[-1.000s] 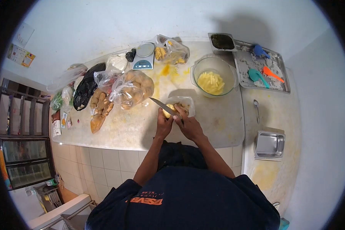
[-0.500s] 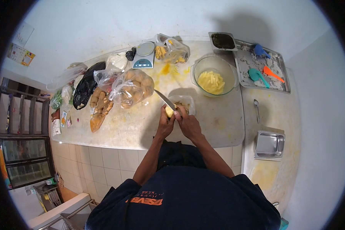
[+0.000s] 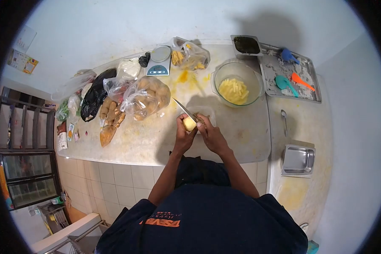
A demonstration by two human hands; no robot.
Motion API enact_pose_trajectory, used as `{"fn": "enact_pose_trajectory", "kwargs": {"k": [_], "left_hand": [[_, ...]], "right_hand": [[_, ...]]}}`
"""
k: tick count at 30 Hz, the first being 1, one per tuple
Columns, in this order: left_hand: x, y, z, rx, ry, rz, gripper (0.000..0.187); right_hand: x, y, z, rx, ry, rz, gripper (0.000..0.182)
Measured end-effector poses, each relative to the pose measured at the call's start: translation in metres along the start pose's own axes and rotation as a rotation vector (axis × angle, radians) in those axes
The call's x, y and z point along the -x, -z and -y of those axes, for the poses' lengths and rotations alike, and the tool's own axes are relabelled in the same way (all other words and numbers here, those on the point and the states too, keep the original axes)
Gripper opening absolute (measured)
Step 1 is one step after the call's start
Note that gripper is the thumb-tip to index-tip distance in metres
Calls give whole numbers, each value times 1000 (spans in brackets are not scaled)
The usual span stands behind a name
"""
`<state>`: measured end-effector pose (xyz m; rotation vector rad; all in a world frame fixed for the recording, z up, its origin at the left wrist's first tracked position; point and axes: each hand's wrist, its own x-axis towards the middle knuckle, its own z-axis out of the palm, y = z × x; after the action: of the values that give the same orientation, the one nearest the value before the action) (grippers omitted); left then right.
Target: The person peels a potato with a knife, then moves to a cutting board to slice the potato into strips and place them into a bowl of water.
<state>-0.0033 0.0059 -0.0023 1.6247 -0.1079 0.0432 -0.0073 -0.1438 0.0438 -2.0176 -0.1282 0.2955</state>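
Note:
Near the table's front edge, my left hand (image 3: 183, 136) is closed around a pale yellow peeled potato (image 3: 189, 123). My right hand (image 3: 211, 134) grips a knife (image 3: 183, 108), its blade pointing up and to the left, close against the potato. A clear plastic bag (image 3: 207, 111) lies just behind my hands and is partly covered by them. Pale yellow cut pieces (image 3: 233, 91) lie in a glass bowl (image 3: 258, 80) to the back right.
A bag of brown potatoes (image 3: 150, 97), a black bag (image 3: 95, 95) and a kitchen scale (image 3: 158, 67) stand left and back. On the right are a metal tray (image 3: 313, 99) with coloured scoops, a spoon (image 3: 284, 120) and a metal container (image 3: 298, 160).
My right hand has moved slightly right and down. The knife has shifted a little, and more of the potato's pale surface shows.

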Motion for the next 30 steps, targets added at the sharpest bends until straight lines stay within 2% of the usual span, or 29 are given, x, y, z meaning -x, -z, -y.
{"fn": "enact_pose_trajectory", "kwargs": {"k": [5, 8, 11, 16, 20, 23, 26, 30], "left_hand": [[1, 4, 0, -17, -11, 21, 52], [0, 2, -5, 45, 35, 51, 52], [-5, 3, -3, 116, 40, 54, 54], [-2, 6, -1, 214, 108, 52, 56], [-2, 6, -7, 233, 105, 44, 54], [-1, 7, -7, 243, 92, 39, 55], [-1, 6, -12, 277, 91, 64, 54], [1, 3, -14, 295, 107, 115, 56]], "right_hand": [[-3, 0, -13, -21, 35, 64, 48], [-2, 15, -3, 3, -49, 148, 47], [-1, 10, -8, -58, -21, -9, 46], [9, 17, 14, -110, -47, 73, 46], [8, 9, 5, -96, 96, 32, 46], [10, 11, 13, 39, 57, 88, 47], [8, 9, 6, 43, 99, 84, 49], [7, 20, 13, -4, -2, 125, 48]]}}
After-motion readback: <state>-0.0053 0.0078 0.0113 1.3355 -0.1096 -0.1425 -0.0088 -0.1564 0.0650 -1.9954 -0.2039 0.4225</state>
